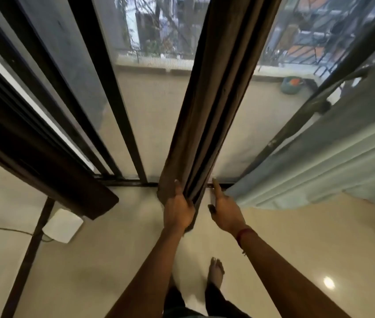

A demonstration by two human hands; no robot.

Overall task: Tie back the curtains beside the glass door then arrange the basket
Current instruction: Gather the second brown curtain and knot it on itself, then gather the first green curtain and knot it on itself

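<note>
left hand (178, 211) grips brown curtain (216, 99), which runs up and away from its fingers (177, 189); right hand (225, 210) has straight fingers, just right of the curtain.

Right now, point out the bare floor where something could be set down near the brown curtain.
Widest bare floor: right of the right hand, below the pale blue curtain. A second patch lies between the dark post and the left hand. Crowded: the door track, where the left hand grips the brown curtain, and around the white box.
</note>
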